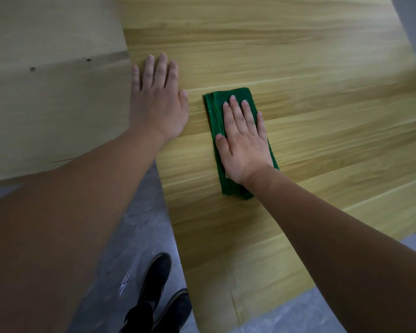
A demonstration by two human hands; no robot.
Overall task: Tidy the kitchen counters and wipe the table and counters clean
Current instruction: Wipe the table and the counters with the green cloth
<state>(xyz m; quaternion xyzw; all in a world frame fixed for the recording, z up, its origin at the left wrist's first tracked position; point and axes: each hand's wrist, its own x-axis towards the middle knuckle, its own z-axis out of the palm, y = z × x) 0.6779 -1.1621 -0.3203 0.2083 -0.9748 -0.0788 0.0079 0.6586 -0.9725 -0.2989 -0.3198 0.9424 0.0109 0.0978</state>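
Fingers [235, 109] of the right hand [244, 140] lay straight, pressing a green cloth [213, 111] onto the tabletop [322, 68]; the left hand [157, 102] rested flat near its left edge, holding nothing. Wiping seemed under way; the next stroke likely called for steady downward pressure

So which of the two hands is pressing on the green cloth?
The right hand: it lies flat on the folded green cloth. The left hand rests flat on the bare wooden table, beside the cloth.

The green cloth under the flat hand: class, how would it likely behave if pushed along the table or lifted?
The green cloth lies folded in layers, so it is probably soft and would flop if lifted. Pressed flat by the right hand, it should slide over the smooth wooden table, though its loose edges may bunch.
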